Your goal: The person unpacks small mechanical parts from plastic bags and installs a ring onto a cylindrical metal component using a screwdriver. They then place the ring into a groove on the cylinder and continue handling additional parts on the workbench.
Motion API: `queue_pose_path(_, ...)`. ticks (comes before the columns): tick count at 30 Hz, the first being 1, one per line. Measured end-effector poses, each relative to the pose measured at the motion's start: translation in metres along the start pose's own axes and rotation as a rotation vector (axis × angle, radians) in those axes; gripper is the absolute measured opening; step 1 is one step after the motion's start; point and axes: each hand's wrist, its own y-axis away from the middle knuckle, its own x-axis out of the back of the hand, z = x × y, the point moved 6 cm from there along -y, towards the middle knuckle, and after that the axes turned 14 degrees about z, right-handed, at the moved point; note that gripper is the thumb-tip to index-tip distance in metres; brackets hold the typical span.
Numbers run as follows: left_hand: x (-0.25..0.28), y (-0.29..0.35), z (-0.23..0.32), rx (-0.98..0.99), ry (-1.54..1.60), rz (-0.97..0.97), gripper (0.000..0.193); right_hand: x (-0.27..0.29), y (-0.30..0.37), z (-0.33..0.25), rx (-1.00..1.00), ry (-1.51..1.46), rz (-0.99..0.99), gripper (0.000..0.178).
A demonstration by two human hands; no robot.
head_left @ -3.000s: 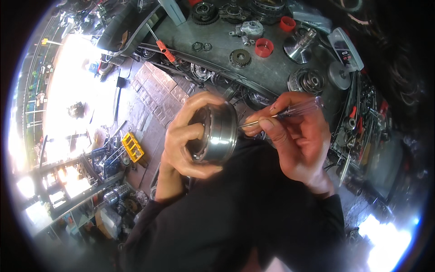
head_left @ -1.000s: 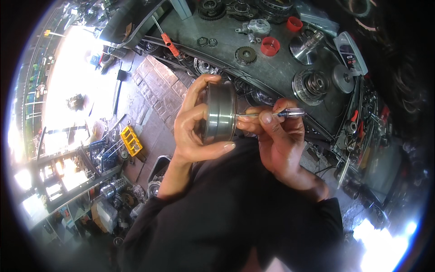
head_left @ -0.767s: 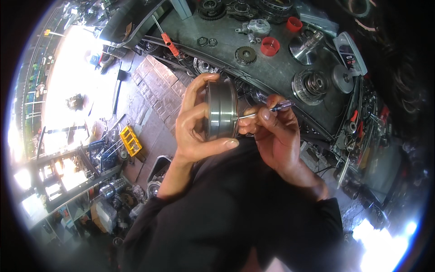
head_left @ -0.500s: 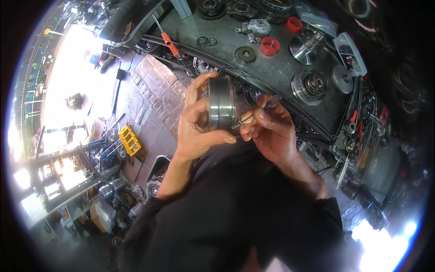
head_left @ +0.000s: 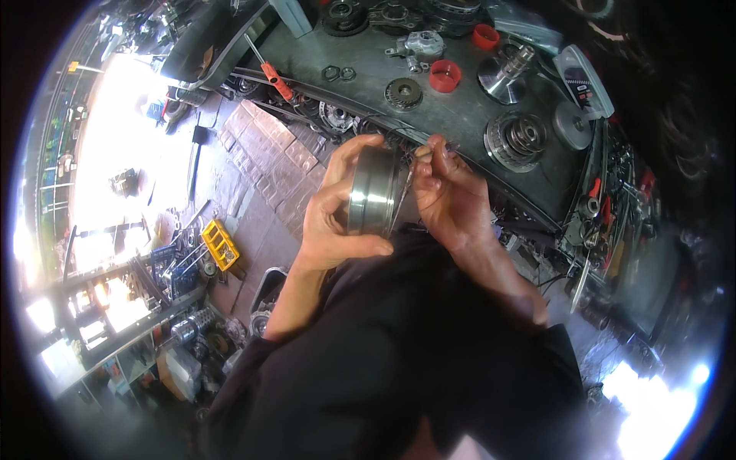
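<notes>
Head view, and at the left of the frame there's the yellow crate (head_left: pixel 221 245), small pieces in it too blurred to name. Moving right, floor (head_left: pixel 257 195) stretches between that crate and the left hand. Upper left of centre, the orange-handled screwdriver (head_left: pixel 276 83) lies slantwise at the bench's edge.

Now centre: the left hand (head_left: pixel 326 211) is clamped on the drum (head_left: pixel 373 192), fingers curled at its left side, thumb below, the drum tilted onto its side. It's up in front of the dark shirt, below the bench edge. Just beside its right rim comes the pick (head_left: pixel 407 188), thin and blurred; whether it touches, I can't tell. The right hand (head_left: pixel 456 199) has thumb and fingers together, pinching that pick.

Above, bench top (head_left: pixel 464 111) shows between the gear (head_left: pixel 403 93), the red cup (head_left: pixel 445 76) and the hub (head_left: pixel 515 142). Upper right, the clear box (head_left: pixel 584 80) holds something dark.
</notes>
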Motion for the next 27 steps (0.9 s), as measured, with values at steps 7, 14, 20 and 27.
queue_pose_path(7,-0.023,-0.001,-0.009,0.01,0.067,-0.085,0.07,0.011,0.001,-0.03,0.083,-0.074,0.036,0.009)
queue_pose_path(14,-0.047,0.001,-0.013,0.095,0.143,-0.051,0.071,0.013,0.016,-0.056,0.191,0.076,0.094,0.01)
queue_pose_path(20,-0.07,-0.005,-0.016,0.102,0.032,-0.06,0.07,0.0,0.051,-0.085,0.115,0.628,-0.037,0.012)
queue_pose_path(27,-0.103,-0.017,-0.021,-0.081,-0.178,-0.199,0.069,0.003,0.067,-0.108,0.124,0.857,-0.077,0.015)
